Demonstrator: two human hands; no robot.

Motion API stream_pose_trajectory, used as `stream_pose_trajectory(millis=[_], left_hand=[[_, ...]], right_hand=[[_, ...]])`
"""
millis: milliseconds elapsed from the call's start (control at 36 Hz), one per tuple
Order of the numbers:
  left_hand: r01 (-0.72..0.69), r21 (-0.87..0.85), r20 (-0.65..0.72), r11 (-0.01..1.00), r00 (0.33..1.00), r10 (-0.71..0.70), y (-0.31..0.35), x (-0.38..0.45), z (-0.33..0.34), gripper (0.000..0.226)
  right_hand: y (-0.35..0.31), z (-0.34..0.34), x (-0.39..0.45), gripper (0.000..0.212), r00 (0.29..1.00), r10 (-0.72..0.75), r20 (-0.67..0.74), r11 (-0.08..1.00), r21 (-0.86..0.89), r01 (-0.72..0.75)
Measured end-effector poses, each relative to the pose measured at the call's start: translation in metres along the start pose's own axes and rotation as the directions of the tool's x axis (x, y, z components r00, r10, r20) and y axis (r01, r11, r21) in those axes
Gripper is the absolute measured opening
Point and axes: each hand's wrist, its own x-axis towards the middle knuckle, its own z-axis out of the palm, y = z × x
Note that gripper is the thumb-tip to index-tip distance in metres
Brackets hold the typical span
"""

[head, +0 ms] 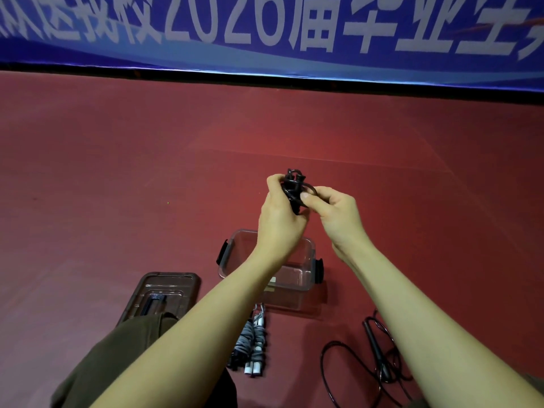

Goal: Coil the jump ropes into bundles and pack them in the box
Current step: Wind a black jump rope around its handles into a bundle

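At the near edge of the view, a knee in olive trousers (117, 357) rises at lower left, and both bare forearms reach forward from the bottom corners. On the red floor (117, 178) between the forearms lies a coiled grey-and-white jump rope bundle (252, 343) with white handle ends; to its right, partly behind the right forearm, a black jump rope (353, 369) lies loose and uncoiled, its handle pointing away. Beyond the knee rests a dark-rimmed clear lid (164, 290). Just past the grey bundle stands the clear box (297, 278), open-topped, with dark side latches. Above the box, the left hand (279, 213) grips a black coiled rope bundle (294, 187), fingers curled round it, while the right hand (335, 210) pinches one of its loops. Farthest, a blue banner (265, 33) with white characters spans the wall.
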Motion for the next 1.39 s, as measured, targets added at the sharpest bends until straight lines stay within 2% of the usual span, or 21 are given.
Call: stream_pose_trajectory(millis=[83,278,389,472,528,583,667,722,778,861,944,1000,1056,1139,1250,1333,1389], left_hand=[[0.082,-0.040,0.019,0.996,0.996,-0.082,0.003,0.001,-0.003,0.043],[0.311,-0.293,0.299,0.904,0.928,-0.222,0.008,0.009,-0.015,0.047],[0.415,-0.390,0.399,0.822,0.881,-0.255,0.011,0.005,-0.014,0.052],[0.438,-0.374,0.429,0.817,0.863,-0.267,0.010,0.008,-0.014,0.050],[0.422,-0.336,0.421,0.842,0.867,-0.266,0.007,0.010,-0.014,0.048],[0.346,-0.277,0.347,0.896,0.906,-0.242,0.004,0.012,-0.014,0.048],[0.125,-0.121,0.191,0.985,0.976,-0.100,0.003,0.009,-0.011,0.053],[-0.006,-0.031,0.162,0.999,0.987,0.011,0.004,0.003,-0.006,0.066],[-0.105,0.074,0.156,0.992,0.984,0.092,0.004,-0.005,0.002,0.070],[-0.113,0.225,0.052,0.968,0.993,0.104,0.005,-0.008,0.007,0.072],[-0.029,0.280,-0.027,0.960,0.999,0.038,0.008,-0.002,0.004,0.069],[0.036,0.265,-0.038,0.964,0.999,-0.027,0.007,0.002,0.003,0.063],[0.088,0.164,-0.024,0.983,0.996,-0.085,0.007,0.004,0.002,0.057],[0.132,-0.008,0.078,0.991,0.988,-0.131,0.008,0.007,-0.004,0.055],[0.122,-0.165,0.220,0.979,0.972,-0.085,0.007,0.011,-0.013,0.066],[0.101,-0.201,0.289,0.974,0.956,-0.040,0.005,0.010,-0.016,0.080],[0.104,-0.214,0.306,0.971,0.951,-0.034,0.004,0.009,-0.017,0.081]], right_hand=[[-0.001,0.001,0.001,0.030,0.999,-0.038,-0.011,0.999,-0.021,0.038],[-0.004,-0.013,0.006,0.028,0.995,-0.082,0.062,0.994,-0.073,0.087],[-0.001,-0.013,0.008,0.028,0.998,-0.030,0.063,0.999,0.028,0.028],[-0.002,-0.013,0.008,0.026,0.996,0.007,0.088,0.999,0.034,-0.010],[-0.001,-0.014,0.008,0.026,0.998,0.004,0.057,1.000,0.020,-0.005],[0.000,-0.012,0.007,0.024,1.000,0.006,0.013,0.999,0.036,-0.007],[0.000,-0.009,0.008,0.020,0.997,0.015,-0.080,0.998,0.054,-0.011],[-0.001,-0.008,0.008,0.019,0.994,0.018,-0.108,0.999,0.048,-0.012],[-0.002,-0.005,0.007,0.020,0.992,0.018,-0.123,0.999,0.030,-0.014],[-0.002,0.003,0.004,0.019,0.992,0.000,-0.126,1.000,-0.030,-0.004],[-0.003,0.009,0.003,0.020,0.992,-0.015,-0.127,0.999,-0.043,0.010],[-0.004,0.010,0.002,0.020,0.992,-0.030,-0.125,0.999,-0.049,0.024],[-0.005,0.008,0.002,0.020,0.992,-0.047,-0.116,0.997,-0.065,0.040],[-0.007,0.002,0.002,0.022,0.994,-0.038,-0.104,0.999,-0.031,0.035],[-0.011,-0.008,0.005,0.021,0.996,-0.061,-0.072,0.998,-0.026,0.060],[-0.012,-0.016,0.008,0.023,0.997,-0.076,-0.016,0.995,-0.069,0.075],[-0.013,-0.018,0.008,0.019,0.996,-0.086,0.016,0.991,-0.098,0.087]])
